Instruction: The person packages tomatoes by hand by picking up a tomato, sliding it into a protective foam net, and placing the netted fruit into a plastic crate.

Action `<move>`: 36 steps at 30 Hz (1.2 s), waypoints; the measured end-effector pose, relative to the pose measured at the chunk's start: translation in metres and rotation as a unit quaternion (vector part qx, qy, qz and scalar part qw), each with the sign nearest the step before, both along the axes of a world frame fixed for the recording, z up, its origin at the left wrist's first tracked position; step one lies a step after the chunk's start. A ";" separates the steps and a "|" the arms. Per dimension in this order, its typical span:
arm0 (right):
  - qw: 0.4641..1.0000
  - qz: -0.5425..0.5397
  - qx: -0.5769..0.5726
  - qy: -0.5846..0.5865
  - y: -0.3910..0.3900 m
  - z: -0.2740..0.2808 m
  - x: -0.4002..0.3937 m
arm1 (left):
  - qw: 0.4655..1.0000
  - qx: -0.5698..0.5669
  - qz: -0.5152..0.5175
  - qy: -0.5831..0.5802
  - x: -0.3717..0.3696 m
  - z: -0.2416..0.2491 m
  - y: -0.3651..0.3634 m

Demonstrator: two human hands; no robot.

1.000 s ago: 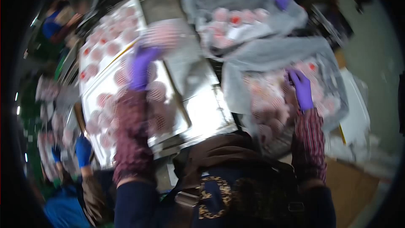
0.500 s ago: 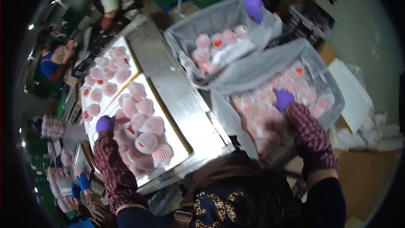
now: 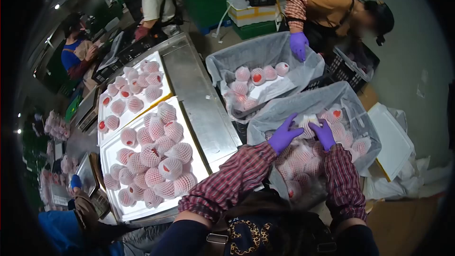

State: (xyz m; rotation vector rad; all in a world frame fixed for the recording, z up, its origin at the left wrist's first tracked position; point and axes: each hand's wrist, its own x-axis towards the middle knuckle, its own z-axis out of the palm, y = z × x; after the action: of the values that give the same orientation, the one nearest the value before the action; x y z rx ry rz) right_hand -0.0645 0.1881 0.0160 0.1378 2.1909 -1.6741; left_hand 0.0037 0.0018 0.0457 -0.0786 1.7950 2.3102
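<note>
Gloves of purple cover both hands in the head view, and both reach into the plastic-lined crate (image 3: pixel 365 114) straight ahead of the person. The left hand (image 3: pixel 283 135) lies with fingers spread and loose over the near left rim of the liner, closed on nothing that can be seen. The right hand (image 3: pixel 324 133), just beside it, rests palm down on the net-wrapped fruit (image 3: pixel 341 130) heaped in the crate; its fingers curl slightly over one piece, but whether they actually grip it cannot be told. Both plaid sleeves run back toward the camera. Well to the left of the left hand, across a bare strip of steel table (image 3: pixel 199 99), sits a white tray (image 3: pixel 113 147) packed with more netted fruit, and a second tray (image 3: pixel 106 97) lies beyond it. Past the hands, a second lined crate (image 3: pixel 227 61) holds a few wrapped fruit; a co-worker's gloved hand (image 3: pixel 298 45) grips its far rim. Right of the right hand, a white foam lid (image 3: pixel 393 142) leans beside the crate. At far left, other people stand along the table, and a blue-gloved hand (image 3: pixel 75 181) shows near the tray's lower corner.
</note>
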 end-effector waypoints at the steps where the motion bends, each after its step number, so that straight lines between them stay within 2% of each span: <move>1: 0.990 -0.026 -0.132 -0.043 -0.007 0.010 0.008 | 0.999 -0.015 0.038 0.006 -0.005 -0.020 0.014; 2: 0.986 0.027 -0.034 0.162 -0.012 0.007 0.018 | 0.993 -0.025 0.006 0.119 -0.013 -0.049 0.020; 3: 0.987 0.021 -0.010 0.162 -0.013 0.007 0.027 | 0.996 0.069 -0.004 0.050 -0.010 -0.049 0.031; 5: 0.988 -0.004 0.053 0.142 -0.015 0.019 0.038 | 0.967 0.237 0.000 -0.098 -0.008 -0.034 0.014; 6: 0.988 -0.021 0.091 0.120 -0.014 0.025 0.040 | 0.961 0.258 0.024 -0.100 -0.008 -0.033 0.013; 7: 0.965 -0.047 0.118 0.230 -0.013 0.023 0.038 | 0.954 0.280 0.052 -0.096 -0.011 -0.033 0.012; 8: 0.934 -0.028 0.056 0.352 -0.012 0.025 0.037 | 0.952 0.285 0.044 -0.100 -0.013 -0.039 0.009; 10: 0.868 0.065 0.134 0.473 -0.026 0.046 0.049 | 0.950 0.296 0.035 -0.096 -0.021 -0.053 0.003; 12: 0.836 0.104 0.173 0.510 -0.033 0.047 0.053 | 0.949 0.279 0.071 -0.128 -0.020 -0.051 0.001; 13: 0.847 0.092 0.176 0.493 -0.034 0.039 0.053 | 0.948 0.269 0.089 -0.142 -0.019 -0.050 0.001; 14: 0.857 0.080 0.178 0.476 -0.034 0.031 0.052 | 0.941 0.288 0.053 -0.169 -0.016 -0.039 0.002; 16: 0.952 0.003 0.063 0.300 -0.027 0.010 0.043 | 0.973 0.187 0.077 -0.115 -0.007 -0.022 0.008; 18: 0.987 -0.071 -0.049 0.135 -0.018 0.010 0.035 | 0.988 0.116 0.081 -0.061 -0.006 -0.031 0.010; 21: 0.962 -0.113 -0.241 0.059 -0.015 0.015 0.037 | 0.982 0.185 0.001 -0.028 -0.013 -0.041 0.006; 22: 0.943 -0.109 -0.310 0.050 -0.016 0.014 0.037 | 0.968 0.242 -0.024 -0.057 -0.012 -0.043 0.004; 24: 0.920 -0.095 -0.378 0.040 -0.009 0.000 0.024 | 0.927 0.350 -0.076 -0.115 -0.009 -0.028 0.000; 25: 0.907 -0.088 -0.411 0.034 -0.005 -0.008 0.021 | 0.920 0.355 -0.100 -0.131 -0.007 -0.026 -0.001; 27: 0.938 -0.104 -0.325 0.068 -0.004 -0.002 0.023 | 0.904 0.367 -0.146 -0.160 -0.003 -0.022 -0.001; 29: 0.963 -0.081 -0.227 0.120 -0.003 -0.015 0.019 | 0.901 0.381 -0.167 -0.126 0.003 -0.014 -0.002; 30: 0.961 0.017 -0.102 0.258 0.002 -0.028 0.020 | 0.899 0.387 -0.176 -0.108 0.005 -0.012 -0.002; 33: 0.965 0.053 -0.123 0.228 -0.007 -0.044 0.021 | 0.890 0.424 -0.109 -0.128 -0.002 -0.023 0.002; 34: 0.944 0.006 0.138 0.300 -0.001 -0.040 0.022 | 0.900 0.407 -0.079 -0.136 -0.006 -0.029 0.002; 36: 0.962 -0.021 -0.011 0.272 -0.006 0.008 0.025 | 0.915 0.374 -0.018 -0.150 -0.013 -0.040 0.000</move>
State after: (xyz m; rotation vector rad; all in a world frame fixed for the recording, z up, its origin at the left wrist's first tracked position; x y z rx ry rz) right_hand -0.0393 0.1821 0.0236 -0.3238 2.5621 -1.9327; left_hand -0.0092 0.0022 0.0059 -0.2536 0.6897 2.6098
